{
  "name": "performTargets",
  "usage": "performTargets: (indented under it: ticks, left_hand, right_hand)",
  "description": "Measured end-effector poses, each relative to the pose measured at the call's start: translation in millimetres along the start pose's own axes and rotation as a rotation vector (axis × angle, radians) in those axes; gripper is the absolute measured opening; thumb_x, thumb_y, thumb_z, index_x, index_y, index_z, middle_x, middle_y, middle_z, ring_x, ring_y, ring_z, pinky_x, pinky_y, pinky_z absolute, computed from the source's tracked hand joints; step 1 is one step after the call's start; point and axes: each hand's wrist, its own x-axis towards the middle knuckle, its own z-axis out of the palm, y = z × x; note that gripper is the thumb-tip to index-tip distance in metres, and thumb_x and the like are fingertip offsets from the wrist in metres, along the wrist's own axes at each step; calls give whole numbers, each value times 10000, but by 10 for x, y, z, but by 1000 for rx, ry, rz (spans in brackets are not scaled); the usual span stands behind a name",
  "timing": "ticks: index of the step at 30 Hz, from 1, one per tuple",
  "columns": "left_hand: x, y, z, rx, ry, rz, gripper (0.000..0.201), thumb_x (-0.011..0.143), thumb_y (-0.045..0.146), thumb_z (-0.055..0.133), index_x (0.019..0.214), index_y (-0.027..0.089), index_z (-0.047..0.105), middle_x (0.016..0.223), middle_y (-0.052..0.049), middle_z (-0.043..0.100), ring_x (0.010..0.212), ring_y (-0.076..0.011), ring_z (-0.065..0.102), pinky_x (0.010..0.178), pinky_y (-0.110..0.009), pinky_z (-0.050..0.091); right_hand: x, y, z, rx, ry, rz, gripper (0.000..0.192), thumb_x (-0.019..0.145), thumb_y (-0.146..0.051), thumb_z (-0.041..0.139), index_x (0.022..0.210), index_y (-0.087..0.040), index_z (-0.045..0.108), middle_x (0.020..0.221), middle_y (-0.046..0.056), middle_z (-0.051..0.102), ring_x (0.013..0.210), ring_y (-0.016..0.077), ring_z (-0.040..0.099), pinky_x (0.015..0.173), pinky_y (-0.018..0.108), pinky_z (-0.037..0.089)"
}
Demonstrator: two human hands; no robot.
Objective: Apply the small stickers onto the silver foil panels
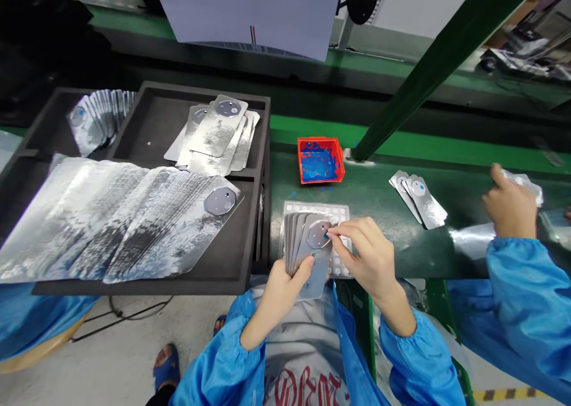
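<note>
**Fanned silver panels in the left hand, right fingertips at the top one**

Head view: the left hand has its grip closed around a fanned stack of silver panels, thumb across the front, held just above the near edge of the green surface. The right hand pinches its fingertips together on a small blue bit at the round camera plate of the top panel; whether it truly holds it is too small to tell. Under the stack lies a clear sheet of small parts. Beyond the grip stands an orange bin. Left of it, a black tray carries more panels. Well to the right lie a few loose panels, near a co-worker's hand.
</note>
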Motion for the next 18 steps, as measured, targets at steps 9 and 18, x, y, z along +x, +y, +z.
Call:
performTargets:
  ticks: [9, 18]
  left_hand:
    - [-52, 75, 29, -60, -12, -62, 494, 716, 668, 856, 719, 179, 788, 595, -94, 770, 533, -290, 759, 573, -392, 671]
    - [-25, 48, 6, 122, 34, 52, 391, 786, 554, 720, 691, 176, 752, 619, -76, 762, 551, -223, 711, 607, -318, 634]
  right_hand:
    - [-64, 67, 63, -43, 75, -179, 167, 1053, -110, 624, 1060, -265, 689, 868, 19, 785, 779, 188, 725, 714, 337, 564]
    - [-65, 52, 32, 2, 117, -138, 188, 1017, -84, 715, 1114, -239, 676, 890, 29, 792, 802, 183, 739, 724, 332, 576]
